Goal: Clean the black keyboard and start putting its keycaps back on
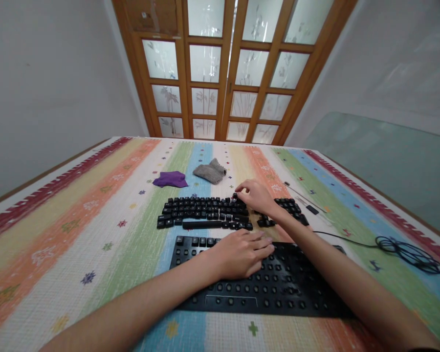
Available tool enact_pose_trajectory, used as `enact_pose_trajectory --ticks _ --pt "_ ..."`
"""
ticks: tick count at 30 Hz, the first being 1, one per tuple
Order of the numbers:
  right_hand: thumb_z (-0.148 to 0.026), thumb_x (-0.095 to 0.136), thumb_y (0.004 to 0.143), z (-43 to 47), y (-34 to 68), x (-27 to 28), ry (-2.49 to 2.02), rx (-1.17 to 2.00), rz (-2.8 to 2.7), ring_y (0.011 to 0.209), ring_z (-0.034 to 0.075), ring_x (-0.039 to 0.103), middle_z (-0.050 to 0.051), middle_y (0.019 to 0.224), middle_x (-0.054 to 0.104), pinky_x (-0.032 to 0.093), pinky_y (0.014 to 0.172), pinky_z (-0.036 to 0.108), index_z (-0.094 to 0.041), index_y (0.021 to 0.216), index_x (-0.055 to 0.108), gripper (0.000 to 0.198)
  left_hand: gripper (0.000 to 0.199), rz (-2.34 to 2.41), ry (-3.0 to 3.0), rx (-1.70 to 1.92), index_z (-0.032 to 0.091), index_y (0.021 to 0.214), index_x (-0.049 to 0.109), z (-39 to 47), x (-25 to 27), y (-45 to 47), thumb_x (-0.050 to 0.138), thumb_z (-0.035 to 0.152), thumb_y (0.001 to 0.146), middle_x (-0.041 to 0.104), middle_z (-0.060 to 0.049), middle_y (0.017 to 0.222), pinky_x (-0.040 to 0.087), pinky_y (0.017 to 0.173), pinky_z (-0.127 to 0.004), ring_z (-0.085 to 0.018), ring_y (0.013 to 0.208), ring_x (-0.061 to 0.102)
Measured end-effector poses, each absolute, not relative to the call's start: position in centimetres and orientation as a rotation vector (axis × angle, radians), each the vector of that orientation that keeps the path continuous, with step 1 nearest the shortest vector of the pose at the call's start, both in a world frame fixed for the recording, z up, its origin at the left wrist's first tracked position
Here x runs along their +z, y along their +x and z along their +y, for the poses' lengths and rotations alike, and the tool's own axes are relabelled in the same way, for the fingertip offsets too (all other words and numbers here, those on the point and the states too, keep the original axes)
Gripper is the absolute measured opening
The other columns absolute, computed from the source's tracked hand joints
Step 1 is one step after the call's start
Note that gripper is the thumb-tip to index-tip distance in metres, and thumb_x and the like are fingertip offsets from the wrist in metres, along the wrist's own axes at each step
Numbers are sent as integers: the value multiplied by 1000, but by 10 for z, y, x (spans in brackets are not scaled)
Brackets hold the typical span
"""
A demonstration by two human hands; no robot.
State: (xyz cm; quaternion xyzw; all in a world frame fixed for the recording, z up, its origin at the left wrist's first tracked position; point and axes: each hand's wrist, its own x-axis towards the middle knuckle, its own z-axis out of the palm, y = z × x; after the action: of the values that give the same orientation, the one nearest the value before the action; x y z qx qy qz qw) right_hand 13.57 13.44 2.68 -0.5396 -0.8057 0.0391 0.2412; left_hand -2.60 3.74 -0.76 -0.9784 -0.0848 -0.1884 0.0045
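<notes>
A black keyboard (297, 288) with most of its keycaps off lies in front of me, bare switch posts showing; a few caps sit along its top left. My left hand (242, 254) rests flat across its upper middle, fingers stretched out, covering part of the top rows. Beyond the keyboard, loose black keycaps (194, 208) are laid out in rows, with a long spacebar cap (201, 225) at their near side. Over the right end of these rows, my right hand (256, 195) pinches a small black keycap (235, 195) between thumb and fingertips.
A purple cloth (170, 179) and a grey cloth (210, 171) lie past the keycaps. To the right are a thin rod-like tool (304, 194), a small black piece (312, 209) and a coiled black cable (407, 252). A striped tablecloth (124, 264) covers the table.
</notes>
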Motion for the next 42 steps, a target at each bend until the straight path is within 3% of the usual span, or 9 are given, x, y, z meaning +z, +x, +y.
enact_pose_trajectory --ticks 9,14,17,21,25,32,37,42 --pt "-12 62 78 145 133 22 -1534 95 -2264 90 26 60 7 82 76 44 85 34 -17 78 78 17 34 -279 -3092 -560 11 128 55 38 -4 -25 49 22 97 65 -11 130 47 95 -38 -24 125 55" --pt "-10 62 78 148 131 18 -1551 111 -2267 93 25 60 6 89 77 44 85 33 -17 85 77 19 33 -275 -3112 -561 10 127 55 39 -4 -25 49 21 97 66 -11 129 49 95 -38 -24 125 55" --pt "-9 62 78 152 129 16 -1564 119 -2257 92 24 61 6 89 77 44 83 32 -17 91 76 21 33 -268 -3151 -573 12 127 56 39 -5 -25 50 20 96 65 -12 130 48 100 -37 -23 126 56" --pt "-9 63 77 158 128 14 -1598 134 -2233 93 26 60 7 85 76 44 81 33 -18 82 74 15 34 -272 -3203 -572 9 128 56 40 -5 -25 48 17 96 64 -12 133 43 109 -34 -23 127 56" --pt "-9 64 76 161 128 11 -1604 172 -2206 87 24 61 5 83 76 44 82 34 -17 89 72 18 36 -296 -3234 -563 11 132 54 41 -6 -26 42 17 98 61 -11 138 40 113 -32 -21 132 53" --pt "-4 62 71 161 128 8 -1529 223 -2180 86 23 60 4 83 73 43 80 32 -18 88 63 22 58 -288 -3253 -383 13 150 37 38 1 -28 37 48 104 39 -8 157 30 120 -41 -25 148 30" --pt "-5 60 68 154 130 20 -1444 263 -2127 83 21 59 4 85 69 44 74 31 -19 92 54 29 65 -291 -3253 -313 7 151 35 37 4 -28 39 51 103 37 -10 157 19 124 -35 -25 149 27" --pt "-10 60 72 125 140 39 -1356 328 -2113 85 21 61 4 87 67 47 77 33 -21 93 49 26 65 -293 -3259 -335 9 151 35 38 1 -29 37 52 103 35 -9 158 18 124 -33 -23 150 23"
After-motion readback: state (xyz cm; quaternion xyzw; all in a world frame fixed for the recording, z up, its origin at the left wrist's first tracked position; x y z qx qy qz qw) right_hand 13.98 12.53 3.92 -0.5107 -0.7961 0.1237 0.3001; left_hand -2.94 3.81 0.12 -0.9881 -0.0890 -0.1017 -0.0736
